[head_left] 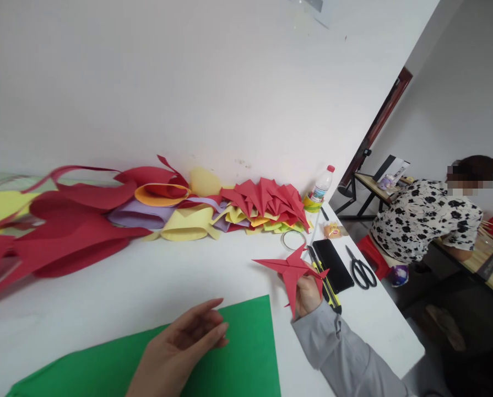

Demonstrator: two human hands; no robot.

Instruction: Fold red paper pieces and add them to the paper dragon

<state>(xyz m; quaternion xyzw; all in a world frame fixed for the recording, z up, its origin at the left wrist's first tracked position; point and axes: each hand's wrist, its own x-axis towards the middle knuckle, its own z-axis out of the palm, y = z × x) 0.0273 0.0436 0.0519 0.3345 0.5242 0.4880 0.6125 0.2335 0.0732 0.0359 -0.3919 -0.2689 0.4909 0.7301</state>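
A red folded paper star (292,270) with long points is pinched in my right hand (308,296), above the table beside a utility knife (332,286). My left hand (184,344) hovers over a green paper sheet (246,353); its fingers are loosely curled, the thumb stands apart, and nothing is in it. Against the wall lies a pile of similar red folded paper stars (266,198) on top of yellow and orange ones. Part of my right hand's fingers is hidden behind the star.
Curled red paper pieces (76,237) and a yellow paper loop (188,223) lie along the wall. To the right are a roll of tape (293,240), a black phone (332,264), scissors (362,273) and a bottle (323,184). A person (428,220) sits at another table.
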